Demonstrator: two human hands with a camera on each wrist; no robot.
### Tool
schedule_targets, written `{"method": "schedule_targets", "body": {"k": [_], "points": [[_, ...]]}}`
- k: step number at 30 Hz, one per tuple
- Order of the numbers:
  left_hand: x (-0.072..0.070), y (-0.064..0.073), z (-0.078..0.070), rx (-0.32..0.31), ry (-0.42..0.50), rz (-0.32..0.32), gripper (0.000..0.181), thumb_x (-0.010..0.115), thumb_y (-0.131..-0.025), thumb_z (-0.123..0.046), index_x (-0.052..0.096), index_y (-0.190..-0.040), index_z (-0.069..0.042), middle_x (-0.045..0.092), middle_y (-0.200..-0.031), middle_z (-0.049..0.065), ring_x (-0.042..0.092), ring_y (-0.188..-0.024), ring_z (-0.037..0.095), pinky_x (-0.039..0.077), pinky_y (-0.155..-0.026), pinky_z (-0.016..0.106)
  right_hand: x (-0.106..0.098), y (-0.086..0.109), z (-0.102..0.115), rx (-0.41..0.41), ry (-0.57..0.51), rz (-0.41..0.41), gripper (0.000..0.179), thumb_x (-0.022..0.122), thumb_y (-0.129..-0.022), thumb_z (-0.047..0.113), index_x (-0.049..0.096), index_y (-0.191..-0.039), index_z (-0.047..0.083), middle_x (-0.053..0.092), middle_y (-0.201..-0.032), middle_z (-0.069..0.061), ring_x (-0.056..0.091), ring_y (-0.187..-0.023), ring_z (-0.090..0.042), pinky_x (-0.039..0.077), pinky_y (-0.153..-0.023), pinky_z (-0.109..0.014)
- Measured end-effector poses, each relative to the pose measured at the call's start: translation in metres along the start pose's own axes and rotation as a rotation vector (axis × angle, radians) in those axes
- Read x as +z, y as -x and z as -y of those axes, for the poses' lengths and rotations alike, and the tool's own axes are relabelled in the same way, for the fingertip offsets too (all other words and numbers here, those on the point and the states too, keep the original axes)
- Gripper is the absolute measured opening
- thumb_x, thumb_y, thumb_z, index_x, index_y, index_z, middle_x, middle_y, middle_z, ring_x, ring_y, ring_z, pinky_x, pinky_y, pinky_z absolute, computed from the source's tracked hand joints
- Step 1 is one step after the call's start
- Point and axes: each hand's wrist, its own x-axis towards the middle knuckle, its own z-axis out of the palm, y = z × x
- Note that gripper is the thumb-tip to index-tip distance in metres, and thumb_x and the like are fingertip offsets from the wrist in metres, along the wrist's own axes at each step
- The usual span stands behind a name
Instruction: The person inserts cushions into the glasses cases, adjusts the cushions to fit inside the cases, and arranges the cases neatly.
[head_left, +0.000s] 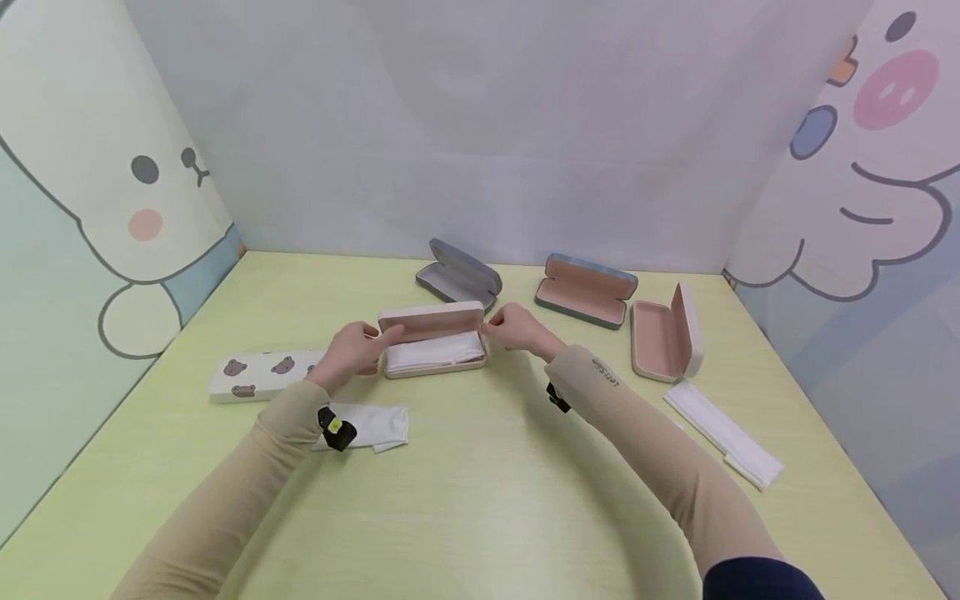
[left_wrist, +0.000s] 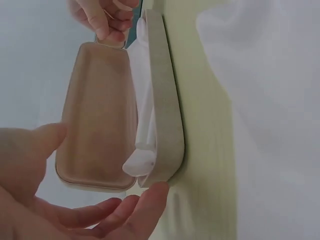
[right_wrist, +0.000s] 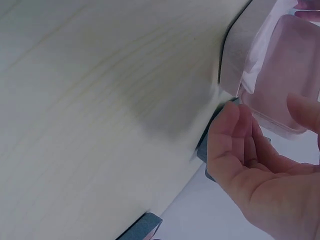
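Note:
An eyeglass case (head_left: 435,372) with a white outside and pink lining stands with its lid (head_left: 433,315) raised. A folded white cloth (head_left: 435,352) lies in its base. My left hand (head_left: 351,354) is at the case's left end; in the left wrist view the thumb (left_wrist: 52,136) is at the lid's edge and the extended fingers (left_wrist: 145,210) reach the base's end. At the right end is my right hand (head_left: 523,328), its fingers (right_wrist: 227,135) loosely bent and its thumb (right_wrist: 302,110) apart from them. Whether it touches the case is hard to tell.
Behind stand an open grey case (head_left: 461,275) and an open blue case (head_left: 585,292) with pink lining. Another open white case (head_left: 656,337) is at the right, with a folded cloth (head_left: 723,433) nearby. A bear-print case (head_left: 258,375) and a second cloth (head_left: 371,425) lie left.

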Motion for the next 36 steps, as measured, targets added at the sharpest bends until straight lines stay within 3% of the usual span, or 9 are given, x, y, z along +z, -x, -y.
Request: {"method": "schedule_targets", "body": {"k": [3, 5, 8, 10, 12, 15, 25, 30, 36], "points": [[0.000, -0.002, 0.000, -0.019, 0.077, 0.026, 0.084, 0.044, -0.095, -0.057, 0.028, -0.143, 0.011, 0.034, -0.146, 0.027, 0.047, -0.128, 0.037, 0.053, -0.095, 0.038, 0.000, 0.000, 0.001, 0.002, -0.013, 0.003, 0.047, 0.054, -0.096, 0.037, 0.054, -0.061, 0.006, 0.033, -0.046, 0.009, 0.046, -0.049, -0.010, 0.045, -0.056, -0.024], [0.000, -0.004, 0.000, -0.028, 0.107, 0.040, 0.085, 0.040, -0.096, -0.058, 0.024, -0.144, 0.011, 0.032, -0.148, 0.028, 0.045, -0.129, 0.038, 0.052, -0.097, 0.039, 0.001, -0.001, 0.002, 0.015, -0.027, 0.013, 0.047, 0.052, -0.097, 0.042, 0.052, -0.065, 0.008, 0.035, -0.050, 0.007, 0.049, -0.054, -0.012, 0.050, -0.060, -0.026], [0.000, -0.007, 0.000, -0.044, 0.139, 0.055, 0.087, 0.034, -0.097, -0.060, 0.020, -0.146, 0.010, 0.030, -0.150, 0.028, 0.045, -0.130, 0.039, 0.050, -0.099, 0.040, 0.001, -0.001, 0.005, 0.040, -0.072, 0.043, 0.048, 0.043, -0.099, 0.048, 0.059, -0.093, 0.003, 0.053, -0.073, -0.002, 0.059, -0.074, -0.018, 0.057, -0.070, -0.033], [0.001, -0.008, 0.000, -0.056, 0.150, 0.059, 0.088, 0.031, -0.097, -0.061, 0.019, -0.147, 0.010, 0.030, -0.150, 0.027, 0.045, -0.130, 0.039, 0.049, -0.100, 0.041, 0.002, -0.002, 0.008, 0.064, -0.123, 0.073, 0.057, 0.035, -0.100, 0.051, 0.053, -0.119, 0.000, 0.059, -0.100, -0.011, 0.062, -0.091, -0.025, 0.058, -0.077, -0.038], [0.002, -0.010, -0.001, -0.065, 0.161, 0.057, 0.087, 0.029, -0.097, -0.060, 0.019, -0.147, 0.010, 0.032, -0.150, 0.027, 0.046, -0.130, 0.038, 0.050, -0.099, 0.040, 0.003, -0.002, 0.010, 0.083, -0.170, 0.098, 0.064, 0.028, -0.101, 0.053, 0.042, -0.133, 0.000, 0.053, -0.124, -0.017, 0.060, -0.106, -0.031, 0.057, -0.082, -0.042], [0.003, -0.010, -0.005, -0.078, 0.173, 0.051, 0.085, 0.027, -0.098, -0.059, 0.019, -0.148, 0.009, 0.033, -0.149, 0.027, 0.047, -0.128, 0.037, 0.052, -0.095, 0.038, 0.006, -0.004, 0.013, 0.115, -0.212, 0.112, 0.071, 0.023, -0.101, 0.056, 0.032, -0.143, -0.001, 0.043, -0.139, -0.020, 0.054, -0.118, -0.036, 0.057, -0.084, -0.043], [0.002, -0.011, -0.009, -0.091, 0.169, 0.058, 0.077, 0.027, -0.101, -0.052, 0.019, -0.148, 0.008, 0.035, -0.147, 0.026, 0.050, -0.120, 0.033, 0.054, -0.091, 0.036, 0.011, -0.008, 0.012, 0.134, -0.218, 0.072, 0.076, 0.025, -0.100, 0.058, 0.030, -0.146, -0.002, 0.044, -0.140, -0.020, 0.052, -0.119, -0.034, 0.059, -0.075, -0.038], [0.000, -0.013, -0.006, -0.082, 0.204, 0.103, 0.075, 0.028, -0.102, -0.051, 0.021, -0.147, 0.008, 0.037, -0.143, 0.027, 0.053, -0.113, 0.030, 0.055, -0.089, 0.034, 0.013, -0.008, 0.014, 0.154, -0.221, 0.076, 0.073, 0.027, -0.100, 0.057, 0.033, -0.145, 0.000, 0.043, -0.142, -0.018, 0.053, -0.120, -0.034, 0.059, -0.077, -0.038], [-0.003, -0.013, -0.004, -0.077, 0.224, 0.149, 0.074, 0.027, -0.102, -0.050, 0.018, -0.148, 0.007, 0.034, -0.145, 0.028, 0.050, -0.121, 0.032, 0.053, -0.092, 0.034, 0.012, -0.008, 0.016, 0.157, -0.226, 0.122, 0.070, 0.026, -0.101, 0.054, 0.035, -0.143, -0.001, 0.043, -0.142, -0.018, 0.052, -0.122, -0.031, 0.058, -0.079, -0.037]]}}
